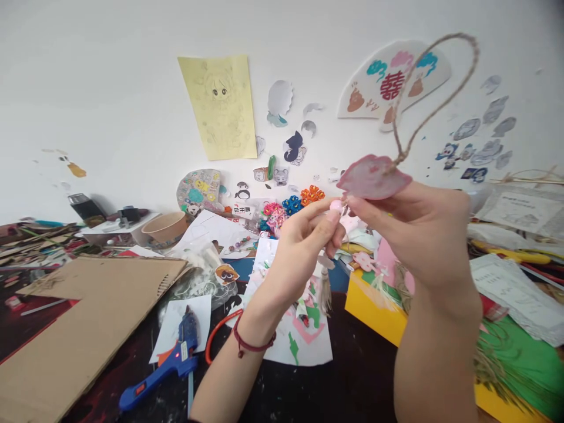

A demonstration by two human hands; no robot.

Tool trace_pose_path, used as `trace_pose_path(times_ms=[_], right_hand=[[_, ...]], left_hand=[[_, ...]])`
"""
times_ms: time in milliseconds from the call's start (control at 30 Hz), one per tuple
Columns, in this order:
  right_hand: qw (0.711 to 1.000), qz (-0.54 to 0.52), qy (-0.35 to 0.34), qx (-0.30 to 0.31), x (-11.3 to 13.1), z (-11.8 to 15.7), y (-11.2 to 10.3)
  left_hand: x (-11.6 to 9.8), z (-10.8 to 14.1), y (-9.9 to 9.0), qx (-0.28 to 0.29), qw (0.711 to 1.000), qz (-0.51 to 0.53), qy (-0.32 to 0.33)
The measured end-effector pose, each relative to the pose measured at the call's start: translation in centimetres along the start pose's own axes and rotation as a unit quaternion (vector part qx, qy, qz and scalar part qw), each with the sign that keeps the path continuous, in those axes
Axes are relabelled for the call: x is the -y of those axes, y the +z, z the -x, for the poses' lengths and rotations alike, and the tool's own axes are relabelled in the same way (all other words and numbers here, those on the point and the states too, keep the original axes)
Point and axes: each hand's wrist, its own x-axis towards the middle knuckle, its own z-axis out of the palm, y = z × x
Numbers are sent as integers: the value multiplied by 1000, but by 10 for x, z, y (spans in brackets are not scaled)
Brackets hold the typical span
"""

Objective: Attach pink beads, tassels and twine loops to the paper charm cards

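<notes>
- My left hand (304,241) and right hand (418,229) meet up above the table (352,382), charm (372,176) between them.
- Glue gun (165,364) lies lower left, cardboard (83,317) further left.
- Paper cup (167,228) sits behind the cardboard.

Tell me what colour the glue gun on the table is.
Blue, with an orange tip: the glue gun shows clearly in the head view.

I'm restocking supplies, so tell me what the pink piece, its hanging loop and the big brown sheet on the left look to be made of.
Pink piece, held in the right hand: likely felt or thick paper; matte, soft scalloped edge.
Hanging loop: jute-like twine; tan, fuzzy, visibly twisted.
Brown sheet: corrugated cardboard; dull brown, fluting visible at a torn edge.
The left hand pinches a small pink bead, glossy, possibly plastic.
</notes>
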Motion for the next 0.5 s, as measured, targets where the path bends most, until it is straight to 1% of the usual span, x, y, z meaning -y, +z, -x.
trace_pose_path(times_ms=[100, 267, 333, 433, 500], right_hand=[[999, -27, 29, -2, 1, 1, -1], [995, -74, 58, 34, 4, 0, -3], [993, -89, 67, 43, 4, -1, -3], [990, -101, 76, 54, 2, -1, -7], [993, -75, 61, 67, 2, -1, -9]], left_hand=[[-4, 2, -2, -17, 996, -82, 26], [-5, 5, -2, -70, 977, -178, 89], [-6, 6, -1, -79, 971, -201, 103], [-6, 7, -1, -81, 969, -209, 107], [-6, 7, -1, -76, 971, -200, 108]])
